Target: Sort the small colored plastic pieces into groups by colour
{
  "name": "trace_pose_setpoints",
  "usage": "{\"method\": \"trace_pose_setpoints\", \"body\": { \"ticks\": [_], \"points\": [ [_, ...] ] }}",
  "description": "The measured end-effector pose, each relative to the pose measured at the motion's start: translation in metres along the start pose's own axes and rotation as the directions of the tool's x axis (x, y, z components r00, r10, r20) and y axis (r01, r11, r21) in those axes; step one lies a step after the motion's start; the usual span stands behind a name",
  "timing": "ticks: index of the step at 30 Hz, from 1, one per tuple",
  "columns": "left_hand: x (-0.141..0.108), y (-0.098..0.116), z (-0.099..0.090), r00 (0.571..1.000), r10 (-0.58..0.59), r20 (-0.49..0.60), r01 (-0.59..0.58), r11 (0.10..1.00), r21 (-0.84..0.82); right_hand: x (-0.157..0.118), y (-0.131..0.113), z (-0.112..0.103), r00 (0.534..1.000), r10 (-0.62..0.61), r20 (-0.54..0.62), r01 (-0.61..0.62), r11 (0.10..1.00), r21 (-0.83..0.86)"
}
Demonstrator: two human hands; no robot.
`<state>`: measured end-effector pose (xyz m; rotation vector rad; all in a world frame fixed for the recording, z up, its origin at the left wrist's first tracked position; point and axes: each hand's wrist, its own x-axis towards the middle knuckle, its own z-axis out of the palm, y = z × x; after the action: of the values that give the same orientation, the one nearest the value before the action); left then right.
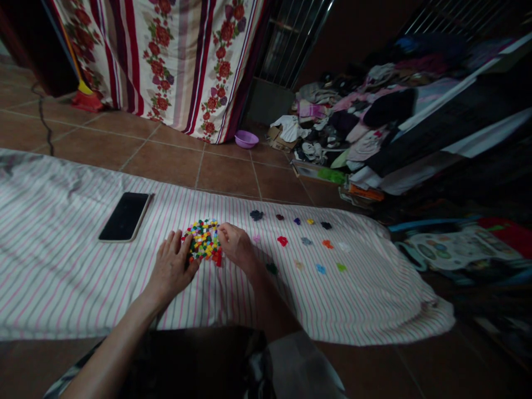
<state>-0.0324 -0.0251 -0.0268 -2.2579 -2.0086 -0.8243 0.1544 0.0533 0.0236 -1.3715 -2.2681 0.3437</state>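
A pile of small mixed-colour pieces [204, 239] lies on the striped cloth. My left hand [173, 265] rests at the pile's left edge, palm down with its fingers apart. At the right edge, my right hand [235, 244] has its fingers bent together at the pieces; anything between the fingertips is too small to make out. Right of that hand are small single-colour groups, among them a dark grey one [256, 215], a red one [282, 241], an orange one [328, 244], a light blue one [320, 269] and a lime green one [341, 267].
A phone [125, 217] lies on the striped cloth [75, 266] at the left. Beyond the cloth are a purple basin [246, 139], a floral curtain [178, 61], a red broom [86, 101] and heaped clothes [344, 119]. A patterned plastic object [444, 249] stands at the right.
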Motion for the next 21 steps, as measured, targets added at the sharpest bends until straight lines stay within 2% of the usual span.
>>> {"method": "trace_pose_setpoints", "body": {
  "ticks": [7, 14, 21],
  "points": [
    [0.001, 0.002, 0.0, 1.0, -0.025, 0.014, 0.025, 1.0, 0.01, -0.002, 0.025, -0.022, 0.998, 0.048, -0.03, -0.046, 0.997, 0.062],
    [0.001, 0.0, 0.002, 1.0, -0.012, 0.014, 0.011, 0.999, 0.031, -0.018, 0.059, -0.053, 0.983, 0.178, -0.048, -0.175, 0.983, 0.051],
    [0.001, 0.002, 0.003, 1.0, -0.024, 0.006, 0.024, 0.999, 0.028, -0.034, 0.083, -0.065, 0.973, 0.222, -0.066, -0.223, 0.975, -0.007]
  ]
}}
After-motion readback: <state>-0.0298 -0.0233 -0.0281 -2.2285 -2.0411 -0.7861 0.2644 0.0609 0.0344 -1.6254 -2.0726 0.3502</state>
